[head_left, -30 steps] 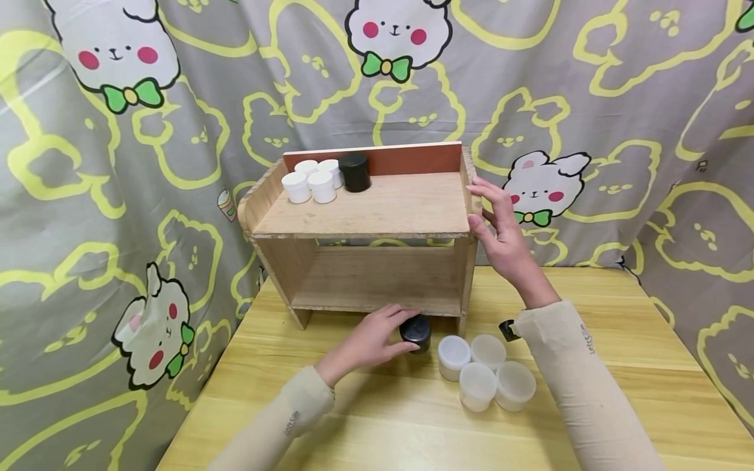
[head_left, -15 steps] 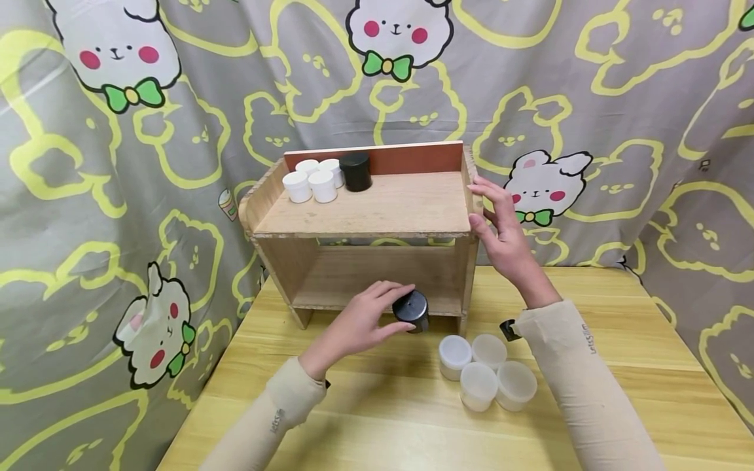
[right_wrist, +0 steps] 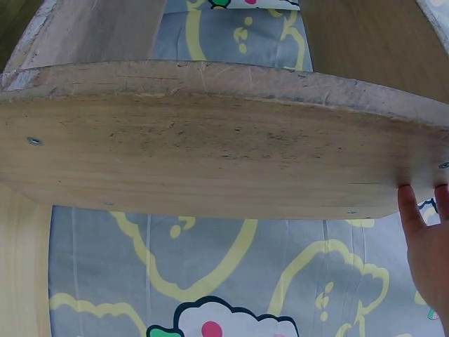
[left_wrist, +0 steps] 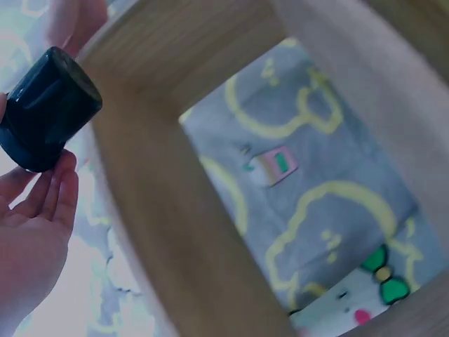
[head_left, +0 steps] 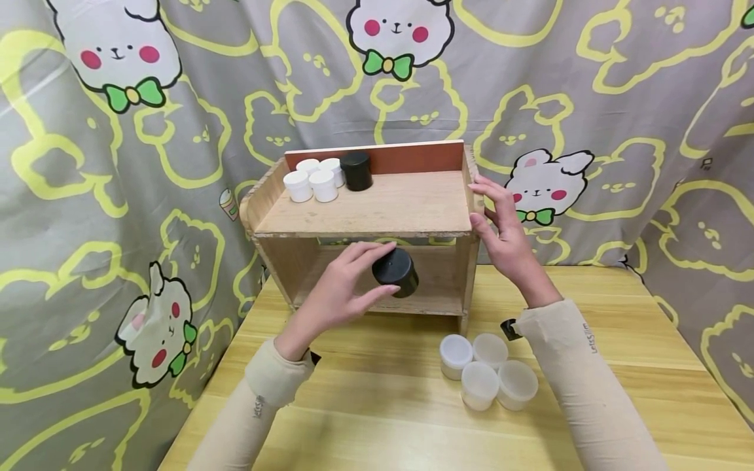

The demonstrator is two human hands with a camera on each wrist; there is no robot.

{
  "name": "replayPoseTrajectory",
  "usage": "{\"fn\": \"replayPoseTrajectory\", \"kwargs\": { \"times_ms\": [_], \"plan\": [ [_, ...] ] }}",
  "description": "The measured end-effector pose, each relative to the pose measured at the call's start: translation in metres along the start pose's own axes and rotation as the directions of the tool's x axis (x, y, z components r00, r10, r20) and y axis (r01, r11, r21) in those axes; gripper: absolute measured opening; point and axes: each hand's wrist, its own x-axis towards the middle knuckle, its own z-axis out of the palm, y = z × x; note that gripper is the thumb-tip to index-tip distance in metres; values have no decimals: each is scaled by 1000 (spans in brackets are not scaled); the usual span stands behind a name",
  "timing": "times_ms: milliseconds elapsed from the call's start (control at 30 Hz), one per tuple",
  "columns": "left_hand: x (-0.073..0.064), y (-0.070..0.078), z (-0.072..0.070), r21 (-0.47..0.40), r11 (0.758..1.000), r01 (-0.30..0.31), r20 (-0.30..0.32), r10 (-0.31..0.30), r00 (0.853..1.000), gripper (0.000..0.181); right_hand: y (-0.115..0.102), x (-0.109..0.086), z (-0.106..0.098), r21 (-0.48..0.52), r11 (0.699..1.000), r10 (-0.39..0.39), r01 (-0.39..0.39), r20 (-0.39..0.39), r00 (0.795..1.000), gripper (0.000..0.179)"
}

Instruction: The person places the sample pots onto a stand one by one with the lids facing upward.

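Note:
A black lidded jar (head_left: 396,272) is pinched between the thumb and fingers of my left hand (head_left: 344,288), raised in front of the lower opening of a small wooden shelf (head_left: 377,219). In the left wrist view the same jar (left_wrist: 49,109) appears tilted beside the shelf's side board. My right hand (head_left: 508,242) rests its fingertips against the right side panel near the top. The right wrist view shows those fingers (right_wrist: 412,210) touching the panel (right_wrist: 210,154). On the top shelf stand several white jars (head_left: 324,186) and another black jar (head_left: 356,171).
Several translucent lidded tubs (head_left: 480,384) cluster on the wooden table (head_left: 377,418), below the shelf's right leg. A grey patterned curtain (head_left: 224,98) hangs behind and on both sides, close to the shelf's back.
My left hand has lifted the black jar off the table, up and slightly left, to the front of the lower opening. The right hand stays at the side panel.

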Motion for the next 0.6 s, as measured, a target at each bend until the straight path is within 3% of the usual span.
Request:
{"fn": "replayPoseTrajectory", "kwargs": {
  "times_ms": [200,333,600],
  "plan": [
    [17,3,-25,24,999,-23,-73,25,997,62,1,1,1,-3,1000,-3,3,-10,1000,48],
    [29,2,-38,37,999,-2,-112,6,994,62,1,1,1,1,1000,-12,12,-3,1000,47],
    [52,-19,-57,60,996,70,-193,-57,980,61,0,1,0,10,1000,-15,15,5,1000,47]
  ]
}}
